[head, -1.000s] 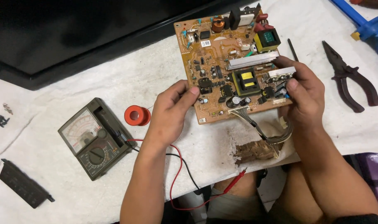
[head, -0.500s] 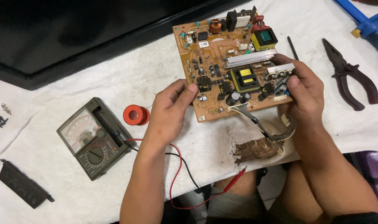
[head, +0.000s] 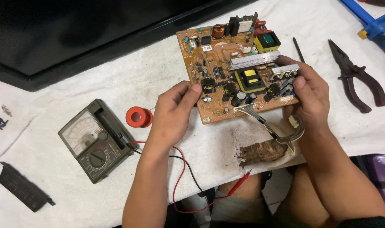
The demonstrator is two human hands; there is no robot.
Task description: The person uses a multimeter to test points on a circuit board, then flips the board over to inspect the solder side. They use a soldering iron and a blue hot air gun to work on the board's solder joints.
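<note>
A brown circuit board (head: 220, 63) with capacitors, coils and a silver heat sink lies tilted on the white cloth. My left hand (head: 173, 112) grips its near left edge with thumb on top. My right hand (head: 308, 90) holds its near right corner, fingers over the components. A bundle of grey wires (head: 281, 133) with a white plug hangs from the board's front edge toward me.
An analog multimeter (head: 97, 141) sits at the left with red and black leads (head: 179, 169) trailing off the table edge. A red solder spool (head: 137, 117) is beside it. Pliers (head: 357, 78), a thin black rod (head: 298, 48), a blue tool (head: 376, 25), a black plastic strip (head: 23, 192) and a dark panel (head: 74, 33) surround the work.
The board has shifted slightly toward the far side and left in both hands; my grip on it stays the same.
</note>
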